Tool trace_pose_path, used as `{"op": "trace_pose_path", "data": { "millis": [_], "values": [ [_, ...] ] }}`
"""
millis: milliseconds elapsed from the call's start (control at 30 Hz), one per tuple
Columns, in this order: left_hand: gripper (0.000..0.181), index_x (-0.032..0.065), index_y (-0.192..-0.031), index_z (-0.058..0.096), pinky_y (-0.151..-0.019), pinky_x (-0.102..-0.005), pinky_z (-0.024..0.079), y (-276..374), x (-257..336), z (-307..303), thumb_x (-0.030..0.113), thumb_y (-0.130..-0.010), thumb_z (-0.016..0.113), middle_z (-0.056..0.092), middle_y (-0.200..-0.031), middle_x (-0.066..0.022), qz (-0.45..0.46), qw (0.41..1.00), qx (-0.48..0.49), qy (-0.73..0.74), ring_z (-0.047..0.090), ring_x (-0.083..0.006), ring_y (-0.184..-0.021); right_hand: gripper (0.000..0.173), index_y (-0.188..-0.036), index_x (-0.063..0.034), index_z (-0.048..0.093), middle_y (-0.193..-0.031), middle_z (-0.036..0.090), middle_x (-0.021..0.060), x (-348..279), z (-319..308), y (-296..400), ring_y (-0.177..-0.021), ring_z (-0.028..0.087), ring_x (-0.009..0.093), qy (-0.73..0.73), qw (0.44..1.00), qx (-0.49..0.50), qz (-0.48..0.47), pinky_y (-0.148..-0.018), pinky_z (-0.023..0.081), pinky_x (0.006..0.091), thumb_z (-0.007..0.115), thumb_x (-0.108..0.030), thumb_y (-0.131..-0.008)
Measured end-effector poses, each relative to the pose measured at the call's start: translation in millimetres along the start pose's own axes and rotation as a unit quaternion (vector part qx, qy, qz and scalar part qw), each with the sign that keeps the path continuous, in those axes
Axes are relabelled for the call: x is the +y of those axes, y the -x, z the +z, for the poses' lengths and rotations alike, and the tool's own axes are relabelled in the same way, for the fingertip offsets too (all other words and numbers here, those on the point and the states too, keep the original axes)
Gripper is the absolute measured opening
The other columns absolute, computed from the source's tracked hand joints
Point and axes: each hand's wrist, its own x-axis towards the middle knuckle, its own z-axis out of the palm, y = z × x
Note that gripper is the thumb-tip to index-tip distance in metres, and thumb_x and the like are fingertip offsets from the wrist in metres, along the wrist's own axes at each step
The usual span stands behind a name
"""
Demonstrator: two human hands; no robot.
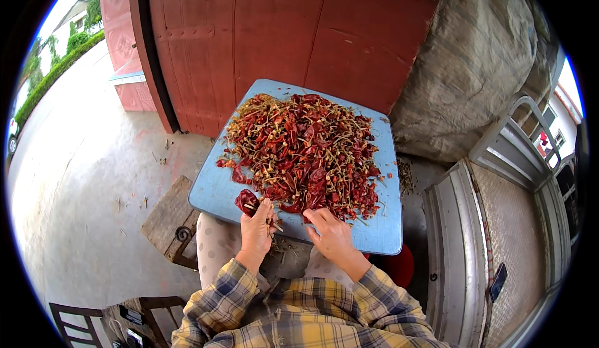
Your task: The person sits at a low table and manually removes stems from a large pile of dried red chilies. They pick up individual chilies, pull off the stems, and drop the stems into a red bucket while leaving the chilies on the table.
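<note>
A heap of dried red chili pieces mixed with pale stems (304, 151) covers much of a light blue tabletop (210, 179). My left hand (256, 231) is at the table's near edge, closed around several stems and a dark red dried chili (247, 201) that sticks out past the thumb. Several stem ends poke out beside its fingers. To the right, my right hand (328, 233) has its fingertips at the near edge of the heap, against dark red chili pieces. Its curled fingers hide whether anything is pinched between them.
A wooden bench (171, 219) stands left of the table. Beyond the table rises a red door panel (281, 34), with a grey tarpaulin-covered pile (463, 67) beside it. At right, a metal cargo bed (510, 221) holds a phone (499, 281). A red round object (400, 266) sits under the table.
</note>
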Motion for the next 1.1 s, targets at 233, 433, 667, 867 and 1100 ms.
{"op": "trace_pose_path", "data": {
  "millis": [233,433,667,867,1100],
  "values": [
    [0.016,0.0130,-0.089,0.053,-0.046,-0.0227,0.033,-1.6,-10.2,0.0,0.025,-0.091,0.063,0.047,-0.068,0.0045,-0.021,0.999,-0.027,0.013,0.050,-0.0097,-0.060,0.036,-0.115,-0.0140,0.057,-0.089,0.057,0.0056,34.2,15.7,2.3,-0.075,0.062,0.021,0.129,0.988,-0.057,-0.054,-0.056,0.051,0.0328,0.064,-0.013,-0.080],
    [0.017,0.0141,-0.090,0.052,-0.046,-0.0218,0.032,-0.1,-11.9,-0.2,0.026,-0.091,0.064,0.047,-0.069,0.0050,-0.032,0.999,-0.023,0.001,0.048,-0.0092,-0.061,0.042,-0.121,-0.0126,0.055,-0.108,0.057,0.0121,49.8,15.3,-41.8,-0.082,0.061,0.026,0.181,0.982,-0.006,-0.060,-0.060,0.054,0.0350,0.062,-0.009,-0.080],
    [0.016,0.0146,-0.093,0.051,-0.045,-0.0221,0.032,-0.7,-15.0,-0.7,0.024,-0.092,0.063,0.046,-0.069,0.0049,-0.037,0.999,-0.030,-0.001,0.047,-0.0097,-0.061,0.041,-0.124,-0.0125,0.053,-0.109,0.056,0.0092,63.1,-4.7,-124.3,-0.081,0.064,0.028,0.154,0.988,0.010,0.024,-0.065,0.055,0.0384,0.063,-0.014,-0.084],
    [0.017,0.0137,-0.093,0.053,-0.046,-0.0232,0.036,-1.4,-15.0,-3.9,0.026,-0.091,0.065,0.051,-0.072,0.0033,-0.030,0.999,-0.008,-0.012,0.051,-0.0114,-0.062,0.053,-0.134,-0.0183,0.048,-0.124,0.049,0.0118,38.5,-20.2,-128.3,-0.089,0.064,0.029,0.077,0.989,-0.123,-0.014,-0.071,0.055,0.0391,0.062,-0.033,-0.084],
    [0.017,0.0142,-0.097,0.059,-0.043,-0.0212,0.035,-0.7,-16.7,-1.1,0.027,-0.089,0.068,0.056,-0.076,0.0029,-0.025,1.000,0.002,0.002,0.052,-0.0068,-0.060,0.063,-0.134,-0.0202,0.047,-0.125,0.047,0.0144,27.6,22.5,-73.1,-0.084,0.065,0.028,0.162,0.971,-0.135,-0.110,-0.064,0.055,0.0377,0.071,-0.038,-0.078]
  ]
}}
